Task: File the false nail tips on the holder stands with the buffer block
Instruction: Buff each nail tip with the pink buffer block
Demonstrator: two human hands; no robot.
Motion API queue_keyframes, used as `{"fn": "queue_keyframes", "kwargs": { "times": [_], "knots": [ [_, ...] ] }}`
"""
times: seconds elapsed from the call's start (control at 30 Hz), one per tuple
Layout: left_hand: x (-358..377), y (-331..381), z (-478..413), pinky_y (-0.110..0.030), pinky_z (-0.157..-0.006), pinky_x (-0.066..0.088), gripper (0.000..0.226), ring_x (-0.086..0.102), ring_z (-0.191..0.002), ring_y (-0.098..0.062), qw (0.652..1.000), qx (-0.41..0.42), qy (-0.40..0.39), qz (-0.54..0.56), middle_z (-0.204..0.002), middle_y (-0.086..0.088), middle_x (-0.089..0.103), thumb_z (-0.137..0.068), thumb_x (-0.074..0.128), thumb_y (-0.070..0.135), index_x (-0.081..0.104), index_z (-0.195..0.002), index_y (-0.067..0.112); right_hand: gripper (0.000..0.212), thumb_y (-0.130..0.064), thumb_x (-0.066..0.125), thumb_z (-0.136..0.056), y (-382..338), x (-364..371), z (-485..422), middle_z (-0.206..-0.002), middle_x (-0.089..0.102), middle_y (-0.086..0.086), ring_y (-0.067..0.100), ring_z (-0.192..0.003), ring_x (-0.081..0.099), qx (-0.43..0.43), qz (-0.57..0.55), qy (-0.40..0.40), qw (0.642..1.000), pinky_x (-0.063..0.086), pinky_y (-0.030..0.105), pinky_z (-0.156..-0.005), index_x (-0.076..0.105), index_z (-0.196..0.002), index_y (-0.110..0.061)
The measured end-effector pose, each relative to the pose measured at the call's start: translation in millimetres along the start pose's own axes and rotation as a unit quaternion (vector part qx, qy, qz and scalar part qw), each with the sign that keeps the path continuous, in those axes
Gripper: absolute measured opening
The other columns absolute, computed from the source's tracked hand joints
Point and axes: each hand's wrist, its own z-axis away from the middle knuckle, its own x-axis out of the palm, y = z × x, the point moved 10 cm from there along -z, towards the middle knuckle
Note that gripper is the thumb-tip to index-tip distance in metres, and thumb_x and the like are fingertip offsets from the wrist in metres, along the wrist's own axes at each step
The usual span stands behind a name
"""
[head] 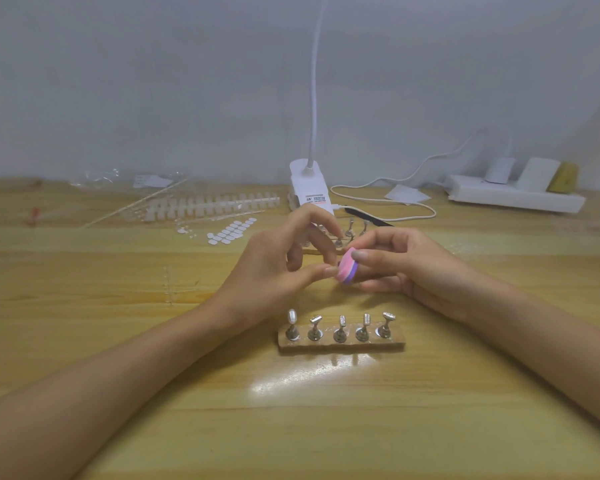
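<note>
The work surface was a wooden table [118,375] set against a pale wall [153,81]. The right hand [406,265] gripped the pink-and-purple buffer block [346,271] between thumb and fingers, raised beyond the near holder [342,344]. The left hand [274,268] closed thumb and forefinger narrowly at the block's face; whether they pinched anything could not be told. Only the near holder's leftmost stand plainly bore a nail tip [292,315], so most of the filing appeared outstanding. The far holder [352,230] was largely hidden behind the hands.

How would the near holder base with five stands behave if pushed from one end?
The near holder base lies flat and long on the glossy table, so it would probably slide or pivot rather than tip. Its slim stands lean differently, so they may swivel if knocked.
</note>
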Motion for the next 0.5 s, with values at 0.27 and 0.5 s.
{"fn": "queue_keyframes", "kwargs": {
  "times": [0.27,0.5],
  "knots": [
    [1,-1,-1,-0.013,-0.054,0.029,0.036,0.030,-0.048,-0.007,1.000,-0.006,-0.010,0.011,-0.081,0.009,0.070,-0.082,0.077,0.006,0.055,-0.107,0.020,0.027,-0.014,0.072,-0.080,-3,-3,0,-0.095,0.075,0.014,0.020,-0.085,0.075,-0.032,-0.011,0.029,0.999,0.058,0.022,-0.065,0.067,-0.103,0.000],
    [-3,-1,-2,-0.014,-0.054,0.030,0.034,0.031,-0.048,-0.009,1.000,-0.007,0.008,0.017,-0.081,0.008,0.070,-0.083,0.076,0.006,0.056,-0.107,0.019,0.022,-0.017,0.073,-0.080,-1,1,1,-0.095,0.076,0.014,0.021,-0.086,0.075,-0.011,0.002,0.005,1.000,0.058,0.021,-0.065,0.070,-0.098,-0.005]
  ]
}}
